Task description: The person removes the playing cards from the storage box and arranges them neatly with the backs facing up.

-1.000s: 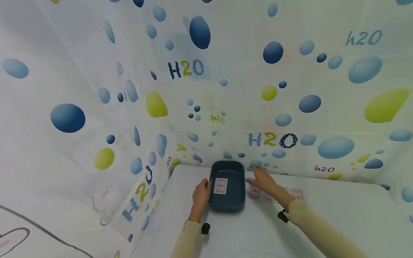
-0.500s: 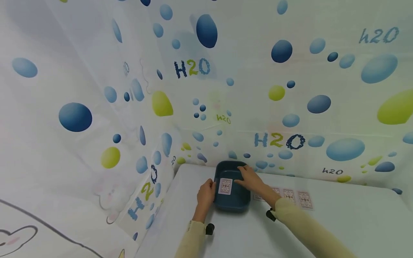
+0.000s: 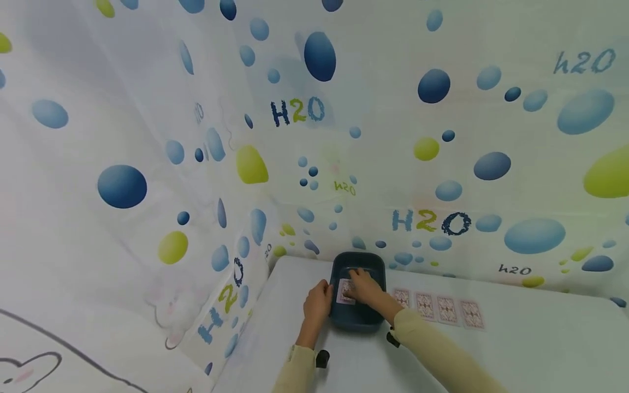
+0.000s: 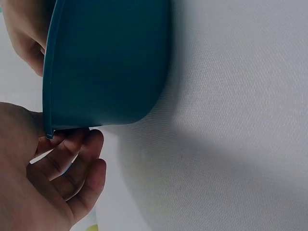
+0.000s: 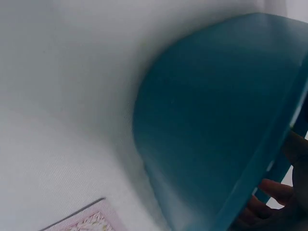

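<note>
In the head view my left hand (image 3: 317, 309) holds the left rim of a dark blue-green plastic tub (image 3: 357, 327) on the white table. The left wrist view shows its curled fingers (image 4: 89, 166) against the tub's outer wall (image 4: 106, 62). My right hand (image 3: 367, 291) reaches over the right rim into the tub, fingers apart, its thumb over a face-down playing card (image 3: 341, 298). Whether it touches the card cannot be seen. In the right wrist view the tub's wall (image 5: 207, 115) hides most of that hand.
Several face-down playing cards (image 3: 447, 310) with red patterned backs lie in a row on the white table (image 3: 550, 349), right of the tub. Behind the table hangs a white curtain (image 3: 373, 164) printed with coloured drops.
My right hand has moved left, from beyond the tub's right rim to inside it, over the card. My left hand stays at the left rim. The head view has shifted slightly.
</note>
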`<state>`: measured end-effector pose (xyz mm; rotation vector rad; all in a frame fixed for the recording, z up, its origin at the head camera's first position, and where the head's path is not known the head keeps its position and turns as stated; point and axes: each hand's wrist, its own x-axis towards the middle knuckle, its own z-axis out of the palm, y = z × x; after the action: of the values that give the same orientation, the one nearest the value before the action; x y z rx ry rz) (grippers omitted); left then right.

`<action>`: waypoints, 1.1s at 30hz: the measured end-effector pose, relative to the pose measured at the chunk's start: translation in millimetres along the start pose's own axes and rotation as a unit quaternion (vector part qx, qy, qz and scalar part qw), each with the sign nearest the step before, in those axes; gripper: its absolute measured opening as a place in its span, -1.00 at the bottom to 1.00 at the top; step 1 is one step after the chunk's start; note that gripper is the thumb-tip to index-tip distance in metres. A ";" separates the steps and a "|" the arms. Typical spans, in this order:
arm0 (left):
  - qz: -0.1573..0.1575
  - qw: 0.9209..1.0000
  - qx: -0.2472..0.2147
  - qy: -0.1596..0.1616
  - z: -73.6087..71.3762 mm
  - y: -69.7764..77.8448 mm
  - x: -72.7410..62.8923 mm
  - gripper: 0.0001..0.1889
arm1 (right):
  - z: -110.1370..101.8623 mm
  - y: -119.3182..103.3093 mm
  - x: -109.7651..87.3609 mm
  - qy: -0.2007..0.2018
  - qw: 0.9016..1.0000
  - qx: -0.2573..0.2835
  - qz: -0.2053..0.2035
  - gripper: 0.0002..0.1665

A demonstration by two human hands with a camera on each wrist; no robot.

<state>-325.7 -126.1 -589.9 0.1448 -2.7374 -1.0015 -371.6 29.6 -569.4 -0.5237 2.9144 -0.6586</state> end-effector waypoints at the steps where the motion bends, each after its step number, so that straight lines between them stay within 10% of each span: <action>1: 0.001 1.000 0.000 0.002 -1.0 -0.3 -0.7 -0.75 | 1.7 -2.5 1.0 -0.004 1.000 -0.002 0.001 -0.22; 13: 0.016 1.000 0.006 0.011 -1.1 0.1 -2.3 -0.76 | 12.6 2.2 8.5 -0.056 0.998 -0.033 0.018 -0.11; 24: -0.006 1.000 0.009 -0.002 1.3 0.2 0.4 -0.74 | 17.0 6.2 9.7 -0.021 0.999 -0.027 0.024 0.01; 33: -0.002 1.000 0.017 0.006 -0.3 0.2 2.0 -0.76 | 20.0 15.0 14.3 -0.011 0.995 0.090 0.043 -0.19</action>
<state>-327.6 -126.5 -589.2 0.1607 -2.7466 -0.9513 -386.1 29.2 -594.3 -0.3794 2.8012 -0.8853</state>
